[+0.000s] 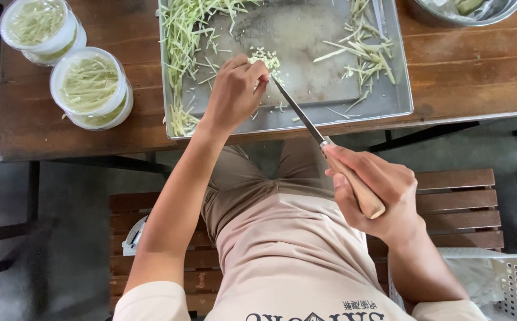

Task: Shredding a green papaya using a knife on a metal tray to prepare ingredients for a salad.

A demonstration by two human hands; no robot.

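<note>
My right hand (377, 190) grips the wooden handle of a long knife (297, 110), whose blade reaches up onto a grey cutting board (306, 53) set in a metal tray (398, 89). My left hand (235, 89) rests curled on the board, fingertips pressing a small pile of finely chopped pale green bits (265, 57) right beside the blade tip. Long thin green strips (181, 41) lie heaped along the tray's left side, and more strips (365, 56) lie on the right of the board.
Two lidded round plastic tubs (92, 86) (38, 27) of green strips stand at the left of the wooden table (467, 65). A metal bowl (467, 9) sits at the top right. I sit on a slatted bench (461, 202); a white plastic basket (508, 285) stands at my right.
</note>
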